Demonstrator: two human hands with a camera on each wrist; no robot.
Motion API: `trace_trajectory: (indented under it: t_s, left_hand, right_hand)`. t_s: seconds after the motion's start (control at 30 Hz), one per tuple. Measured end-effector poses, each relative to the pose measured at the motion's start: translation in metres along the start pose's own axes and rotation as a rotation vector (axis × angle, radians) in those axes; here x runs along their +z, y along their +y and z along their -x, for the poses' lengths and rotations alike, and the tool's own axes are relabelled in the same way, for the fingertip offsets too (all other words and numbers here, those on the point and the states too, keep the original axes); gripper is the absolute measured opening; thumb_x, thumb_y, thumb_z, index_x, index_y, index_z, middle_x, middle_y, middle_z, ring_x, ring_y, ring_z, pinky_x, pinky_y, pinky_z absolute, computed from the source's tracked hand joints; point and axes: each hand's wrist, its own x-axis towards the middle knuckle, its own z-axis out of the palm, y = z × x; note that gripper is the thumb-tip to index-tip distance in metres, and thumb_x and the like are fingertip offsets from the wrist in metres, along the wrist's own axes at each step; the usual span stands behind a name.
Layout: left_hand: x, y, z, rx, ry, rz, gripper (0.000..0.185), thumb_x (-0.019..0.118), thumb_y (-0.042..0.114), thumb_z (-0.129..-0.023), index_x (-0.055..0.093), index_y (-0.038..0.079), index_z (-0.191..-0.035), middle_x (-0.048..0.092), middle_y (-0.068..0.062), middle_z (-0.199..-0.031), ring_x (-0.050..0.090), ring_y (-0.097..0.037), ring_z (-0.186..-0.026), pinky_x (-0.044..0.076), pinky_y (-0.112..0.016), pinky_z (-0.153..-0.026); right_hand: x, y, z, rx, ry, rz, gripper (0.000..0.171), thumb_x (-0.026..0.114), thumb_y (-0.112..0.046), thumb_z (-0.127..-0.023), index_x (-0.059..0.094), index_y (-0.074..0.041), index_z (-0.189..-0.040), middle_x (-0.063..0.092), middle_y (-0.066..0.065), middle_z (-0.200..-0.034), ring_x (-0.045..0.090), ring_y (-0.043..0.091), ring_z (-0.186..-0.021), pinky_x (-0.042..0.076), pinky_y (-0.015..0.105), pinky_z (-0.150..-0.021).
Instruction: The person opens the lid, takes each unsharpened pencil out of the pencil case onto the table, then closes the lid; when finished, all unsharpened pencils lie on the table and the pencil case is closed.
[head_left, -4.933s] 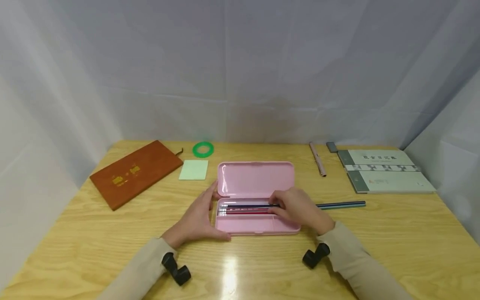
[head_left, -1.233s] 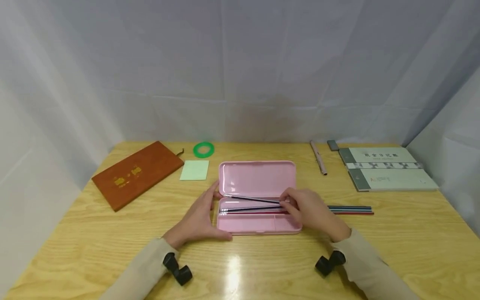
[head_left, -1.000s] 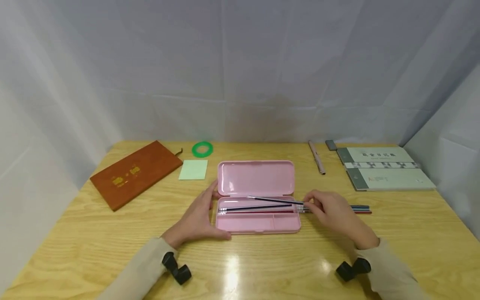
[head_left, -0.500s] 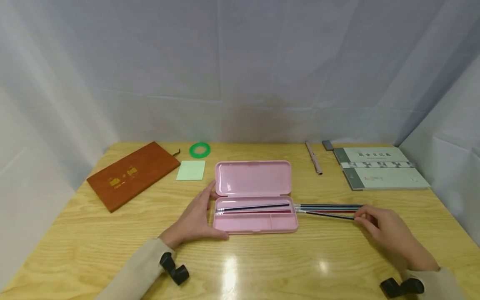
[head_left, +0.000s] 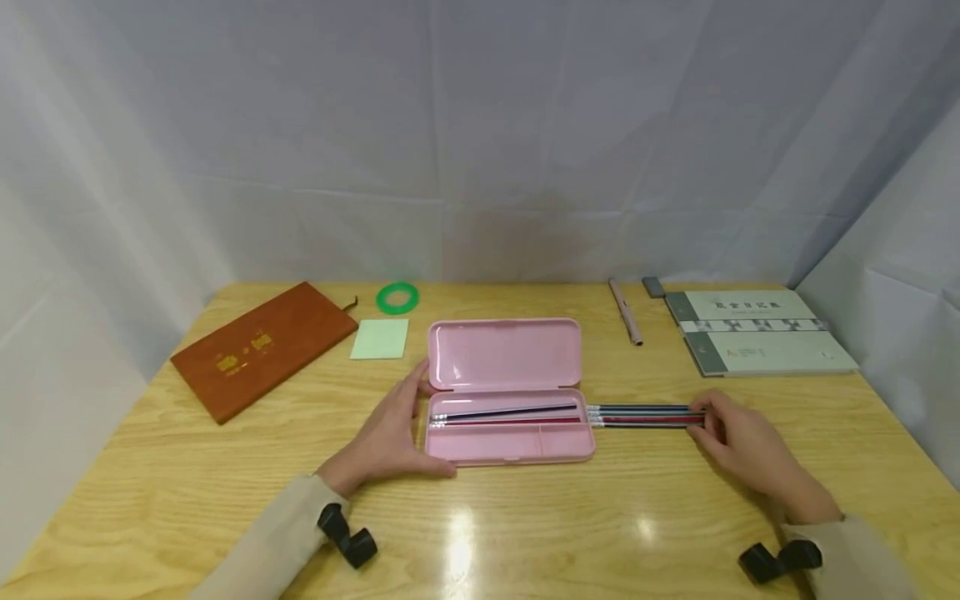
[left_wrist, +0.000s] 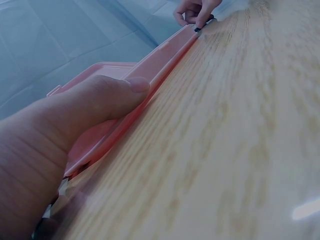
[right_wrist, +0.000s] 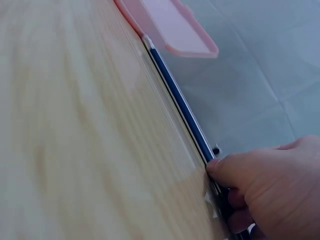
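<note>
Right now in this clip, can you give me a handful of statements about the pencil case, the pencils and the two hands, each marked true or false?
1. The pink pencil case lies open on the table. True.
2. The right hand holds a pencil inside the case. False: it rests on the tips of the pencils on the table, to the right of the case.
3. Two pencils in the case lie in its long back compartment. True.
4. The left hand is lifting the lid. False: it rests against the left end of the case, thumb along the front edge.
5. The green ring sits inside the case. False: it lies on the table behind the case, near the pale green note pad.
</note>
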Motion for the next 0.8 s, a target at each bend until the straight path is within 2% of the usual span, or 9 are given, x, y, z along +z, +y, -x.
trace_trajectory:
  t_s: [0.27,0.4,0.67,0.8]
  left_hand:
    - [0.000,-0.001,-0.001,-0.013,-0.012,-0.003,0.142,0.091,0.057,-0.043,0.013,0.016,-0.155,0.052,0.002,-0.121,0.046,-0.013,-0.096,0.045,-0.030,-0.081]
    - [-0.001,-0.002,-0.002,-0.003,-0.008,0.006,0.142,0.091,0.057,-0.044,0.012,0.018,-0.155,0.052,0.001,-0.121,0.047,-0.013,-0.098,0.046,-0.031,-0.083]
    - [-0.002,-0.003,0.000,-0.004,0.004,0.000,0.142,0.090,0.058,-0.044,0.011,0.021,-0.155,0.052,0.001,-0.121,0.047,-0.012,-0.099,0.045,-0.031,-0.083]
    - [-0.001,-0.001,0.001,-0.013,-0.009,0.000,0.142,0.090,0.057,-0.044,0.010,0.020,-0.155,0.052,0.001,-0.123,0.047,-0.012,-0.101,0.046,-0.031,-0.085]
  right_hand:
    - [0.012,-0.025,-0.024,-0.033,-0.056,-0.098,0.020,0.071,-0.007,-0.084,0.057,-0.009,-0.099,0.042,-0.015,-0.063,0.033,-0.005,-0.052,0.034,0.020,-0.051]
    - [0.021,-0.041,-0.044,-0.074,-0.083,-0.143,0.018,0.069,-0.008,-0.087,0.058,-0.010,-0.101,0.043,-0.014,-0.064,0.035,-0.004,-0.053,0.036,0.020,-0.052]
    - [0.039,-0.074,-0.083,-0.160,-0.195,-0.216,0.012,0.069,-0.018,-0.089,0.069,-0.017,-0.101,0.043,-0.014,-0.060,0.035,-0.002,-0.053,0.034,0.019,-0.053]
    - [0.047,-0.087,-0.093,-0.193,-0.238,-0.187,0.011,0.069,-0.019,-0.089,0.072,-0.017,-0.100,0.057,-0.012,-0.069,0.043,0.000,-0.060,0.038,0.020,-0.057]
